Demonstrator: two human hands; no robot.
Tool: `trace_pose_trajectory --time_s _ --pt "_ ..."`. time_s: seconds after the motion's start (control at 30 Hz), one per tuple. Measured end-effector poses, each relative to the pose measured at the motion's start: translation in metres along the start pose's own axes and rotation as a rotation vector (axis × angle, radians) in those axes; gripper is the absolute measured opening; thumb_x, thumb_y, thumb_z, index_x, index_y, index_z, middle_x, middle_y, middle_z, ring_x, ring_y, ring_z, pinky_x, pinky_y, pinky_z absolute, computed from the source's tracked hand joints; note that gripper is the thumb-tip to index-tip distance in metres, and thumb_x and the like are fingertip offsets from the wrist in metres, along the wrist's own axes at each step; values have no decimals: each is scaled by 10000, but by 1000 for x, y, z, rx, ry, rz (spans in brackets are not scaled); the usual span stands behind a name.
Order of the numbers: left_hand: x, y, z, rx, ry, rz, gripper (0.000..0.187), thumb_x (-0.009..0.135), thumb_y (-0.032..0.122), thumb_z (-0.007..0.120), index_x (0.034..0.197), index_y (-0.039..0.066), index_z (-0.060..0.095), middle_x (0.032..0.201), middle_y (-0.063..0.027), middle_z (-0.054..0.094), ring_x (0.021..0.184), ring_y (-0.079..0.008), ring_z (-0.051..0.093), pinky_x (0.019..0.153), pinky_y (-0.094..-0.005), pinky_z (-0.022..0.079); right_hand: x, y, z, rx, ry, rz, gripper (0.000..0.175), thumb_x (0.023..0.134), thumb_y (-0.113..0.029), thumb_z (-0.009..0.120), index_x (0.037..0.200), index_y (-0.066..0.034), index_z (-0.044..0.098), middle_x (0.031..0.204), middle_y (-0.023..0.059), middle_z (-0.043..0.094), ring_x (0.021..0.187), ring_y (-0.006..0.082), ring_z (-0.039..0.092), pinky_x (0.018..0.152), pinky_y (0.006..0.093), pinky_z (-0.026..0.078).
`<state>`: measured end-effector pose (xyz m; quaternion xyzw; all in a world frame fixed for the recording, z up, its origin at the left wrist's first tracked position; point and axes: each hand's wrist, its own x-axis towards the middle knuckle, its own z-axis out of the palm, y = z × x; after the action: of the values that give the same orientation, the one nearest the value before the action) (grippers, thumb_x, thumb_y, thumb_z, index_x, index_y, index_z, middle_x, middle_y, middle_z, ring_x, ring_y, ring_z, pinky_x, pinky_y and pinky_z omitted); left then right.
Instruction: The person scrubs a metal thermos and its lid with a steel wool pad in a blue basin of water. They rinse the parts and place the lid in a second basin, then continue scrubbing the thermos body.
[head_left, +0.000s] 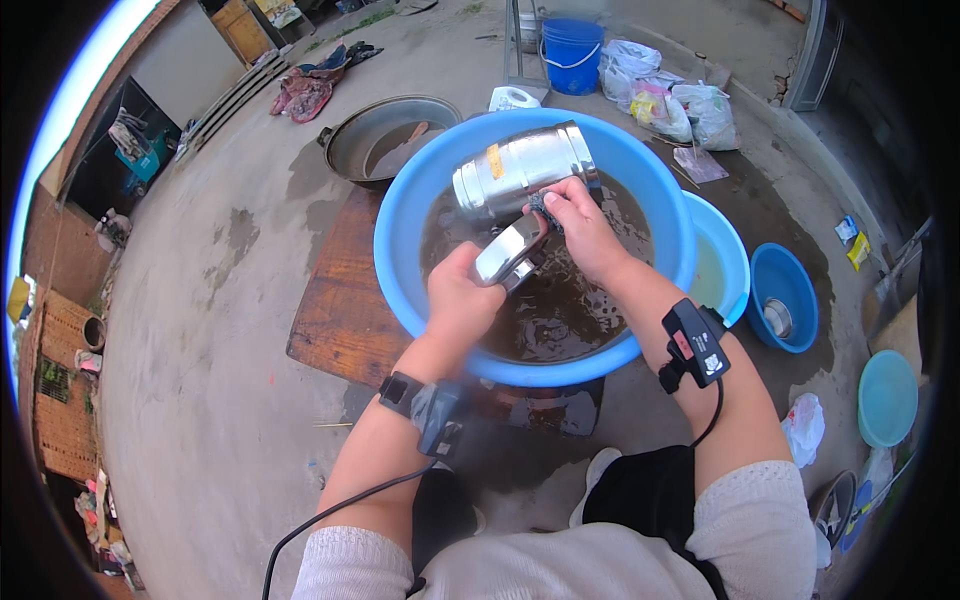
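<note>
My left hand (466, 294) grips a shiny round metal lid (511, 250) by its edge, tilted above the water of a large blue plastic basin (386, 232). Pinched in my right hand (583, 225) is a dark scouring pad (545, 208), which touches the lid's upper edge. Behind both hands a barrel-shaped stainless steel container (517, 166) lies on its side in the basin, with a yellowish patch on its wall. The water (562, 322) is brown and murky. The lid's underside is mostly hidden.
The basin stands on a low wooden table (337, 300). A large wok (334, 150) holding liquid is at its back left. To the right are a light-blue basin (739, 255) and a smaller blue basin (806, 300) with a metal bowl (778, 317). A blue bucket (572, 56) and plastic bags (705, 112) stand behind.
</note>
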<state>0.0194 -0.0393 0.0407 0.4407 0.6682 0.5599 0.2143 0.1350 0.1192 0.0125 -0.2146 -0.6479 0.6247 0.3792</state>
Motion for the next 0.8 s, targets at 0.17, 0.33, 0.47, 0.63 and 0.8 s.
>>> trace_pose_trajectory --time_s 0.17,0.33,0.47,0.63,0.8 --pt "-1 10 4 -250 -126 -72 200 700 -89 635 812 56 556 729 62 535 665 -32 454 595 -210 390 5 -1 -10 282 21 68 124 999 -206 491 1058 -101 520 904 21 558 886 91 514 788 273 476" --pt "5 -6 10 296 -225 40 176 725 29 688 866 12 582 688 -41 578 647 -116 538 611 -288 451 -14 -10 6 -232 -7 -202 185 951 -172 559 1076 -43 514 874 85 599 799 167 593 744 323 489" --pt "7 -18 11 317 -144 -6 161 743 31 675 891 16 614 737 -70 621 671 -139 574 650 -295 477 -26 -16 24 -224 57 -271 215 927 -136 575 1119 -45 538 966 140 616 891 253 622 815 372 496" --pt "8 -21 9 49 66 102 215 742 23 653 955 13 633 847 -171 684 794 -308 665 742 -386 510 -24 -23 33 -672 -167 -924 257 869 -62 626 1125 -62 602 1130 132 625 1063 333 600 998 435 449" --pt "8 -21 1 57 -31 -11 208 716 15 669 919 -7 630 766 -148 658 702 -221 627 683 -348 497 -21 -27 32 -382 42 -265 185 952 -88 533 1122 -32 581 1055 159 641 978 338 637 864 378 509"
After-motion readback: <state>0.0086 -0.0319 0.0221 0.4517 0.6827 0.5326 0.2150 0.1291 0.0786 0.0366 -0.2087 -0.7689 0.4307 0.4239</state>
